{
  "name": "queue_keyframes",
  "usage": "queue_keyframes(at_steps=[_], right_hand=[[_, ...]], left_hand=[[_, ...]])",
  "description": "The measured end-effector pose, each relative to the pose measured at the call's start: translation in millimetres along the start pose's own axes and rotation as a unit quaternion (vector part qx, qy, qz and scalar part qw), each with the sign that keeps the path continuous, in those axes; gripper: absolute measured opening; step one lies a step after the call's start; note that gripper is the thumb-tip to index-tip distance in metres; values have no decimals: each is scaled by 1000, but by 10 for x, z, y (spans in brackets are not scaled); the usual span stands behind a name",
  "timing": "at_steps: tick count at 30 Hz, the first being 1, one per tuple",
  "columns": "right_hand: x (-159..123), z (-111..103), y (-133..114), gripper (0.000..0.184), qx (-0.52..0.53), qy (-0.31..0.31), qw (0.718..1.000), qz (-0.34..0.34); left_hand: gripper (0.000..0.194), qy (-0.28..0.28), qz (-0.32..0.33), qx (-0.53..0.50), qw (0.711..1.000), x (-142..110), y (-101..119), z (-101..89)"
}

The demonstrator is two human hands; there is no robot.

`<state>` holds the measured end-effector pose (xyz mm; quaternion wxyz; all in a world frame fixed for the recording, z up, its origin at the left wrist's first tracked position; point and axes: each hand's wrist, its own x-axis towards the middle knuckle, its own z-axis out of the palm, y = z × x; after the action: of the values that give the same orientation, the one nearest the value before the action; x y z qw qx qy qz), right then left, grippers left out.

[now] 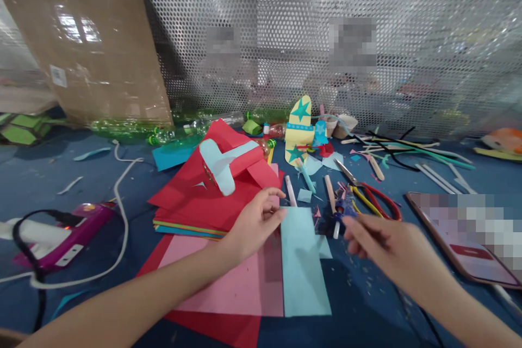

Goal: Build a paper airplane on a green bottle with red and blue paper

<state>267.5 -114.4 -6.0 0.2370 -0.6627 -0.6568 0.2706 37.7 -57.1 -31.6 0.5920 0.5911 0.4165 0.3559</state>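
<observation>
My left hand (pixel 255 223) rests its fingertips on the top left corner of a light blue paper strip (pixel 304 266), fingers loosely curled and nothing held. That strip lies on a pink sheet (pixel 228 288) over a red sheet (pixel 216 329). My right hand (pixel 385 247) hovers just right of the strip, blurred, its fingers pinched near a small blue-handled tool (pixel 340 212); whether it grips the tool is unclear. Behind my left hand a red paper plane with light blue wings (pixel 228 166) sits on a stack of red paper (pixel 191 201).
Red-handled scissors (pixel 371 196) lie by my right hand. A phone (pixel 473 236) is at the right. A pink glue gun (pixel 65 236) with cables is at the left. A yellow paper plane with teal stars (pixel 299 130), green bottles (pixel 134 131), sticks, cardboard (pixel 98 49) and a perforated screen stand behind.
</observation>
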Motion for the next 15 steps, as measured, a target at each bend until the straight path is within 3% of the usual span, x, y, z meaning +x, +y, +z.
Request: queue_keyframes(at_steps=[2, 4, 7, 9, 15], right_hand=[[81, -167, 115, 31, -115, 107, 987, -15], [160, -287, 239, 31, -193, 112, 974, -44], [223, -318, 357, 42, -253, 32, 964, -73], [232, -267, 373, 39, -262, -10, 962, -74], [225, -168, 350, 27, -254, 2, 965, -59]], left_hand=[[15, -23, -18, 17, 999, 8, -14, 12], [11, -57, -30, 32, 997, 11, -27, 20], [11, -89, -31, 47, 994, 11, -54, 22], [12, -90, -31, 60, 994, 10, -79, 20], [14, -72, 3, 111, 991, 8, -132, 27]])
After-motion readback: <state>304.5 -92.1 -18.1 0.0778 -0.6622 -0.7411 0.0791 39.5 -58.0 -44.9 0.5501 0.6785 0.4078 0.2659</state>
